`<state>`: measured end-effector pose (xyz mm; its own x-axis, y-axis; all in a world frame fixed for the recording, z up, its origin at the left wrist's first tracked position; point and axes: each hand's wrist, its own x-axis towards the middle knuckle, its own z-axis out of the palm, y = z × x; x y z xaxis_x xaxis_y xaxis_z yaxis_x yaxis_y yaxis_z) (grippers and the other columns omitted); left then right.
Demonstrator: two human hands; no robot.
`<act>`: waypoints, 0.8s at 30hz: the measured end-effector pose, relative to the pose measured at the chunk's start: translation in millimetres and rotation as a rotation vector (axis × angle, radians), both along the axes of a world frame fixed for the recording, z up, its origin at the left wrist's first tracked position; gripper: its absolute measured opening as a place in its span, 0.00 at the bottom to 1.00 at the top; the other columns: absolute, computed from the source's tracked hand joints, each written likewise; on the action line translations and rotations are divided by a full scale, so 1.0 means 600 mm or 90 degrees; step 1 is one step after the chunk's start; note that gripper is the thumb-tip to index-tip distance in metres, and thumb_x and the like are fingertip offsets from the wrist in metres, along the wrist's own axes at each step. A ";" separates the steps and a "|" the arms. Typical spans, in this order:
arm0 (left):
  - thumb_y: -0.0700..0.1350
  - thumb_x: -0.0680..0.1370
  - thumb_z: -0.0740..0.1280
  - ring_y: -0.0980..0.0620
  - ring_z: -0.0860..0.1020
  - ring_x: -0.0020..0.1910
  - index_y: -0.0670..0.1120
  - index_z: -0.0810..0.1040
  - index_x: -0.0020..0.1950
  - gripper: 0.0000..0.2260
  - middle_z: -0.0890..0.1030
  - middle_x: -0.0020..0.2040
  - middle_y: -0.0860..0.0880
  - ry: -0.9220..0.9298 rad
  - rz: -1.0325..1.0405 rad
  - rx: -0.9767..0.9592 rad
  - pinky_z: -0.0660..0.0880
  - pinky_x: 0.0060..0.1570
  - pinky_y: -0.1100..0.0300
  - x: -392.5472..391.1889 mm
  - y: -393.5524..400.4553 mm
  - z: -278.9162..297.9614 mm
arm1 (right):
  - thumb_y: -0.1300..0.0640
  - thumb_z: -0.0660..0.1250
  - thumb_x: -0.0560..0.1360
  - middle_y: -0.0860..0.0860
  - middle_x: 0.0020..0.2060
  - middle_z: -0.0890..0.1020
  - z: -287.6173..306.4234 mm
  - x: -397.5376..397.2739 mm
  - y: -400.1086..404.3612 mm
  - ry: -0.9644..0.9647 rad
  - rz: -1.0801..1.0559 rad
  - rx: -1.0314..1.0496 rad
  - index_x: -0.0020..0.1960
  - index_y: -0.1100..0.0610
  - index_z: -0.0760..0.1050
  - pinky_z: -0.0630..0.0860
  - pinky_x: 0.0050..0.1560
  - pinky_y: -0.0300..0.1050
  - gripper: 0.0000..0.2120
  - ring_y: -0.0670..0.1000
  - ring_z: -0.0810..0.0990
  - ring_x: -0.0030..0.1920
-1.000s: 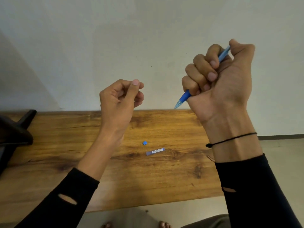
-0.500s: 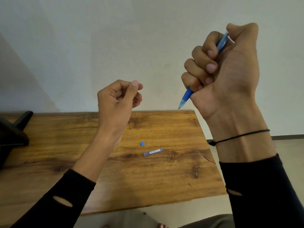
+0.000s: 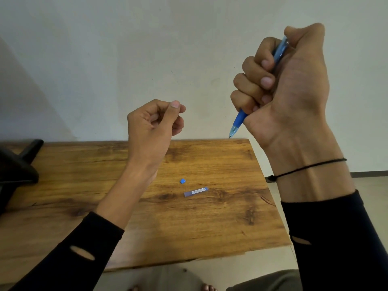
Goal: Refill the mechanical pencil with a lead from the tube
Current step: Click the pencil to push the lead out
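Two raised hands: right hand [image 3: 289, 87], upper right, fists the blue mechanical pencil [image 3: 238, 122], tip down-left. Left hand [image 3: 153, 127], centre, fingers pinched together; contents unclear. Lead tube [image 3: 196, 191], label unreadable, beside blue cap [image 3: 182, 181] on desk [image 3: 220, 223].

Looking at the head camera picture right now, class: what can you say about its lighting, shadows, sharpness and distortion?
Head view: soft, even light with no glare; a broad grey shadow slants across the wall at left; wide-angle stretch makes the right hand and its mechanical pencil loom large; the lead tube on the table is sharp, but its label is too small to read.
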<state>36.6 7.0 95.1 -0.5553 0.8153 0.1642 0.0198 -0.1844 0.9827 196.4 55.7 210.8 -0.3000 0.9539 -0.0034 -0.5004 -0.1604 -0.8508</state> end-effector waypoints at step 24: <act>0.43 0.82 0.73 0.53 0.82 0.37 0.43 0.87 0.48 0.06 0.84 0.38 0.44 0.020 0.012 -0.005 0.86 0.54 0.45 0.002 -0.002 -0.002 | 0.48 0.51 0.86 0.48 0.24 0.58 -0.003 0.001 -0.003 -0.002 -0.011 0.001 0.31 0.54 0.60 0.52 0.26 0.41 0.25 0.48 0.51 0.25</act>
